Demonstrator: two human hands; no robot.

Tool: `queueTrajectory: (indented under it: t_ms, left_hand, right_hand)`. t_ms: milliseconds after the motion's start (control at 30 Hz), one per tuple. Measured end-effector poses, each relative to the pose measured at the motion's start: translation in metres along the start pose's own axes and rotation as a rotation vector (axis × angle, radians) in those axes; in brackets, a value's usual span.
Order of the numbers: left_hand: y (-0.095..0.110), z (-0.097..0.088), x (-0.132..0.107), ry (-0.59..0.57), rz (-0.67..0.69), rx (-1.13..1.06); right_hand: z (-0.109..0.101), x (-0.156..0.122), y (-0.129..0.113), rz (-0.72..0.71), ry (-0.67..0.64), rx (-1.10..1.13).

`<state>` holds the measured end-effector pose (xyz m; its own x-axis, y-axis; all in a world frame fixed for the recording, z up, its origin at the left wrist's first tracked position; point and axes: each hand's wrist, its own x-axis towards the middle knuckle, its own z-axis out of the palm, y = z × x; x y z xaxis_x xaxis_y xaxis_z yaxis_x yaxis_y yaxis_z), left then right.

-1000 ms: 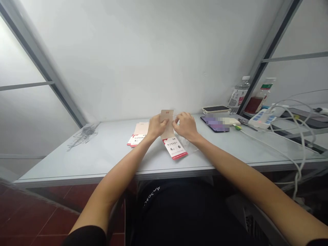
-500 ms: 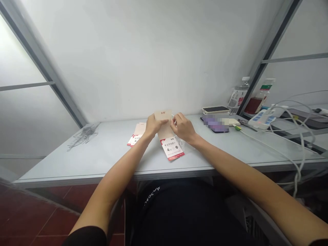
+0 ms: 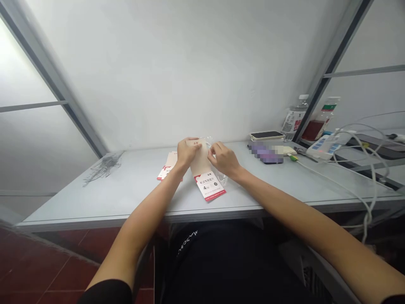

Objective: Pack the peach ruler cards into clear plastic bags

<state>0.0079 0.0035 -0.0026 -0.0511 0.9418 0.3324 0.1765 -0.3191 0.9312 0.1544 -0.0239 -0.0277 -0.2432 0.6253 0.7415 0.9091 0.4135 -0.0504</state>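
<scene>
- Left hand (image 3: 187,152): closed, thumb and fingers gripping the top of a peach paper packet (image 3: 200,162) above the table.
- Right hand (image 3: 223,159): fingers curled, pinching a clear plastic sleeve (image 3: 220,177) just beside the packet.
- Packet: small red mark at top; white label (image 3: 209,186) with red edging, Chinese print and a "4"; fine print unreadable.
- Left of hands: matching packets (image 3: 169,165), overlapping on a pale grey table (image 3: 95,207); farther left, tangled transparent strands (image 3: 104,169).
- Right: pixelated flat device (image 3: 265,153); phone (image 3: 266,135) in a cream case; water bottle (image 3: 295,116); bottle of red liquid (image 3: 318,124); power strip (image 3: 322,147); looped white cable (image 3: 335,185).
</scene>
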Motion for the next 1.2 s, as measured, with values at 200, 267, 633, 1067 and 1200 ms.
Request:
queueTrajectory:
  t_ms: [200,267,633,1067,1200]
  left_hand:
    - [0.0043,-0.0015,-0.0009,-0.094,0.012,-0.042]
    - [0.0019,-0.0010,-0.0009,-0.120,0.044,-0.042]
    - [-0.0021,0.0010,-0.0030,-0.229,0.127,0.003]
    - [0.0033,0.0019,-0.0066,-0.030,0.166,0.216]
    - [-0.0011,-0.0006,-0.0036,0.002,0.160,0.172]
  right_hand:
    - [0.0010,0.0001,0.0043,0.050,-0.014,-0.001]
    - [0.0022,0.0004,0.0042,0.032,-0.014,-0.013]
    - [-0.0007,0.0038,0.0067,0.070,-0.145,-0.115]
    - [-0.0048,0.0040,-0.0011,0.132,-0.144,-0.057]
    - [-0.0024,0.0029,-0.0024,0.139,-0.110,-0.082]
